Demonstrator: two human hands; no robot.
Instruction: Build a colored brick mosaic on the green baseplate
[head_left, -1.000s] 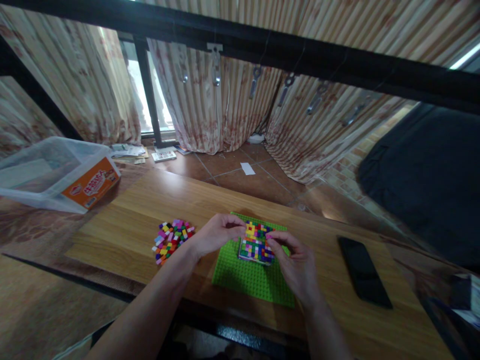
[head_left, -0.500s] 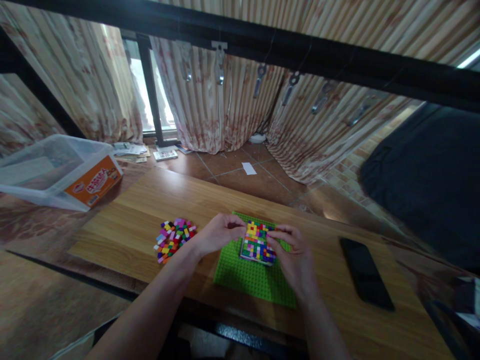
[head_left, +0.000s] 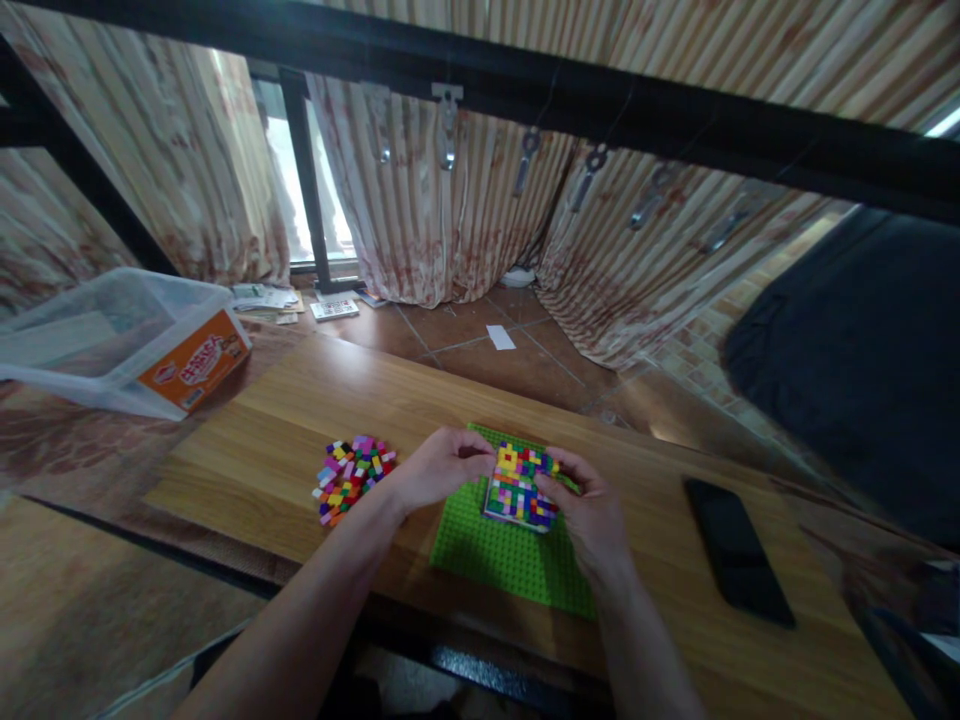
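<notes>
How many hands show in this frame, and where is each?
2: the left hand at the left edge of the brick mosaic, the right hand at its right side.

A right hand [head_left: 600,520] hides part of the colorful bricks [head_left: 516,488], while a plastic box [head_left: 199,362] runs off the view's left edge.

from my end of the link i'm looking down on a wooden tabletop [head_left: 251,430], its light brown grain running lengthwise and a pale glare sitting near the far edge. over on the left it's carrying a loose heap of small bricks [head_left: 352,478] in a whole mix of colours. around the middle a green studded baseplate [head_left: 487,555] is lying flat on the wood, and off to the right, well apart from the heap, a black phone [head_left: 739,550] is resting at a slant.
</notes>
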